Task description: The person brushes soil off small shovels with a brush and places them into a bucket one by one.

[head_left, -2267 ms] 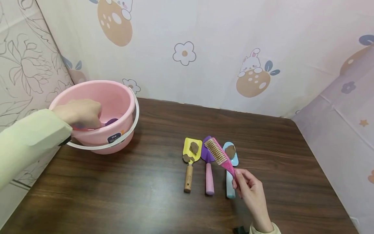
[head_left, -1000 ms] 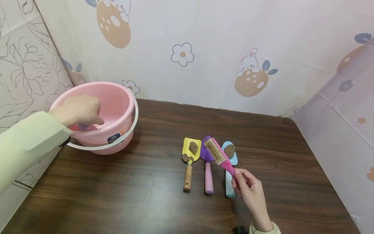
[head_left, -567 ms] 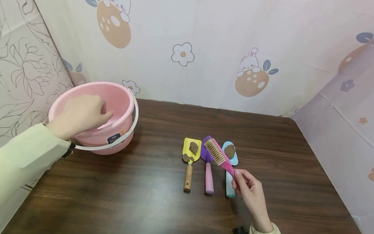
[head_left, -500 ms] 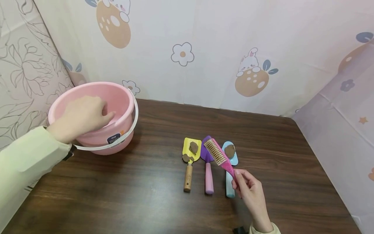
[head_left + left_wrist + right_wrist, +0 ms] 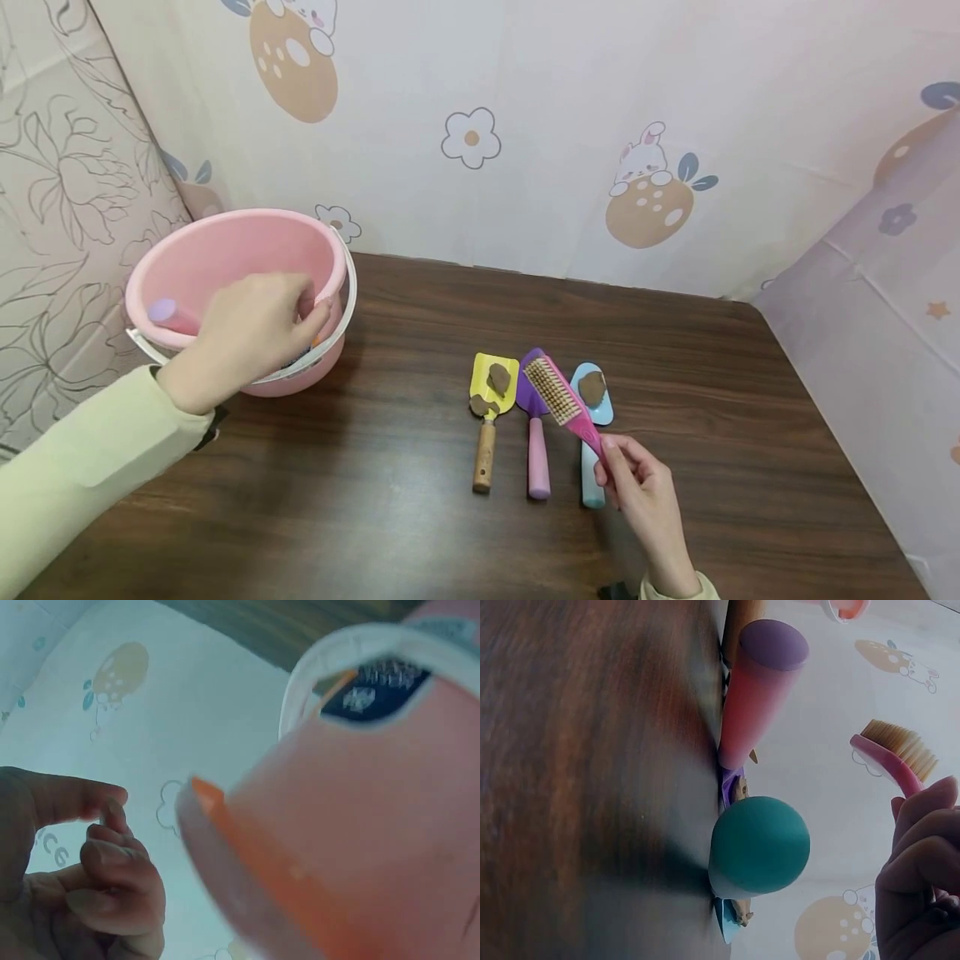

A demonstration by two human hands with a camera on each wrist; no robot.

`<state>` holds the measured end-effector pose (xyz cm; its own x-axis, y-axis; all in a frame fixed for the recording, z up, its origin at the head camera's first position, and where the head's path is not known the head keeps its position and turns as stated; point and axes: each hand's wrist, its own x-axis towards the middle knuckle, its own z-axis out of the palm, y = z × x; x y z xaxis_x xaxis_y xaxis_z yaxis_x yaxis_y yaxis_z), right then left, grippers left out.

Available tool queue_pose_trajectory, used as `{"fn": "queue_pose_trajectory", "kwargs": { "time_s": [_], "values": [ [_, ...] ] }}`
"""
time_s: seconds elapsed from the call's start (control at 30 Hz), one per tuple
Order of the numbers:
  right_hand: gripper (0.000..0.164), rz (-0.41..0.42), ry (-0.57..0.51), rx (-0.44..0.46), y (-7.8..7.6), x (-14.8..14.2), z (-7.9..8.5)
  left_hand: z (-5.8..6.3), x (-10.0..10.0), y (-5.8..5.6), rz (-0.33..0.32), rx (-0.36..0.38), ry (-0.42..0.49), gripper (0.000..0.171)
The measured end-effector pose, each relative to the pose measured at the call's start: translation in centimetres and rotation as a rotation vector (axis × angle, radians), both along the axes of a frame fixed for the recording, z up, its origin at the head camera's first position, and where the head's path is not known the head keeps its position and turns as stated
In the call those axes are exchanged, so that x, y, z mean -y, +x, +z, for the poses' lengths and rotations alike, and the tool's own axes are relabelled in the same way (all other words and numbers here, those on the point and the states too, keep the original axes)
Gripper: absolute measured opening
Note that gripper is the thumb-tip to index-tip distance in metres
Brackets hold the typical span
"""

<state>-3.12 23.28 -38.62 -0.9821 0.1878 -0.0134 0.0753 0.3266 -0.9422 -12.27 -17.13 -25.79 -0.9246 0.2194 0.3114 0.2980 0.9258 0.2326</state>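
My left hand (image 5: 255, 329) is over the near rim of a pink bucket (image 5: 240, 242), its fingers loosely curled and holding nothing. In the left wrist view, the thumb and bent fingers (image 5: 120, 877) are beside the bucket wall. A pink handle with a lilac end (image 5: 163, 311) leans inside the bucket, its other end hidden. My right hand (image 5: 645, 492) pinches a pink brush (image 5: 558, 396), bristles facing up and left. Below it lie a yellow shovel (image 5: 489, 392) with a wooden handle, a purple trowel (image 5: 537, 454) with a pink handle, and a light blue scoop (image 5: 592, 483).
Brown lumps lie on the tools, including one on the yellow blade (image 5: 498, 378) and one on the blue blade (image 5: 592, 388). A white bail handle (image 5: 350, 292) hangs round the bucket. The dark wood table (image 5: 360, 500) ends at patterned cloth (image 5: 480, 67) behind and at both sides.
My left hand has let go of a pink-and-purple thing in the bucket and moved up and right, out over the rim. The lilac-ended handle has come into view. My right hand stays still with the brush.
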Motion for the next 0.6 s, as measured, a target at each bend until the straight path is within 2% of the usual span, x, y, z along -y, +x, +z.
{"fn": "queue_pose_trajectory", "kwargs": {
  "time_s": [0.13,0.33,0.6],
  "values": [
    [0.028,-0.003,0.001,-0.003,0.0,0.0,-0.1,-1.2,-0.6,0.3,-0.030,-0.008,-0.005,0.030],
    [0.029,-0.004,0.007,0.006,-0.1,0.0,-0.1,-2.7,-1.4,0.7,-0.079,-0.061,-0.026,0.024],
    [0.028,-0.004,0.010,-0.006,-0.2,0.0,-0.1,-3.8,-2.1,0.8,-0.081,-0.003,0.010,0.027]
  ]
}}
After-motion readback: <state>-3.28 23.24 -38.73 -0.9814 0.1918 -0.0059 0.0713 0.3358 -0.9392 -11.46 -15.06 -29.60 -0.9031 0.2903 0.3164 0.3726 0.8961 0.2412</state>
